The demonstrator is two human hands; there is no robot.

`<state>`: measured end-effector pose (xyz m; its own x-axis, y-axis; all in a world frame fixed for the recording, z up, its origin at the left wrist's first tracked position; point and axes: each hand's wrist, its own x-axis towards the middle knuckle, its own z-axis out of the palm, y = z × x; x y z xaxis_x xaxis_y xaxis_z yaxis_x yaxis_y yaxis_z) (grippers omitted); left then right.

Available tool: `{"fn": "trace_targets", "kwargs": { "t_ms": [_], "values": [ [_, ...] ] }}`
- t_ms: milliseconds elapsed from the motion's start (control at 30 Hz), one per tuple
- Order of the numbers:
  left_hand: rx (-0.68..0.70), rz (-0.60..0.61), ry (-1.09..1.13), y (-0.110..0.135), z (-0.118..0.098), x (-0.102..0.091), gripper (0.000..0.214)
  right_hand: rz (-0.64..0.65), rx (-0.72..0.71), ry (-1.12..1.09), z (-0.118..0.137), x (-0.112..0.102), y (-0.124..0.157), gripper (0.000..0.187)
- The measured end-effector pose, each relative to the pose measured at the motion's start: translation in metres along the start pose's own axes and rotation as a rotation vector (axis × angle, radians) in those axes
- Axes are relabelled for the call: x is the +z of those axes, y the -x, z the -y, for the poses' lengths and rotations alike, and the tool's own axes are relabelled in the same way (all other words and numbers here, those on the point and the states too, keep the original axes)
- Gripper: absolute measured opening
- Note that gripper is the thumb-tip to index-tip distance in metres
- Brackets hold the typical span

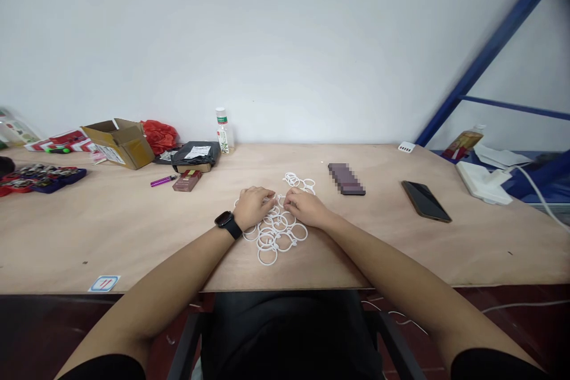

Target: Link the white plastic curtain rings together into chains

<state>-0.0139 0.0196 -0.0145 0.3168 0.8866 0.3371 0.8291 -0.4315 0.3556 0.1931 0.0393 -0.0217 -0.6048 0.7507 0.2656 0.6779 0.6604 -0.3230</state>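
A loose pile of white plastic curtain rings [276, 231] with small eyelets lies on the wooden table in front of me. My left hand [255, 206], with a black watch on its wrist, rests at the pile's left side. Its fingers curl together over the rings at its tip. Facing it from the right, my right hand [305, 206] is closed in a pinch at the upper part of the pile. Both hands' fingertips meet white rings, though the fingers partly hide what they grip. A smaller cluster of rings [291, 179] lies just beyond my right hand.
To the right lie a pixelated dark phone-shaped object [347, 179], a black phone [426, 201] and a white charger [483, 183]. At left are a dark red box [187, 180], purple lighter [163, 180], black parcel [196, 156], open cardboard box [120, 145] and bottle [224, 133].
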Motion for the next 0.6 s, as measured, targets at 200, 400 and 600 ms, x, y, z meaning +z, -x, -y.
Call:
{"fn": "trace_targets", "kwargs": {
  "t_ms": [200,400,600],
  "values": [
    [0.034,-0.082,0.183,-0.002,0.006,0.004,0.035,-0.151,-0.155,-0.235,0.007,-0.008,0.001,0.013],
    [0.019,-0.22,0.58,-0.004,0.008,0.004,0.03,-0.19,-0.17,-0.342,0.013,-0.011,0.002,0.008],
    [0.17,-0.267,0.49,0.002,-0.008,-0.008,0.02,-0.225,-0.024,-0.544,0.016,-0.008,0.005,0.021]
  ]
}}
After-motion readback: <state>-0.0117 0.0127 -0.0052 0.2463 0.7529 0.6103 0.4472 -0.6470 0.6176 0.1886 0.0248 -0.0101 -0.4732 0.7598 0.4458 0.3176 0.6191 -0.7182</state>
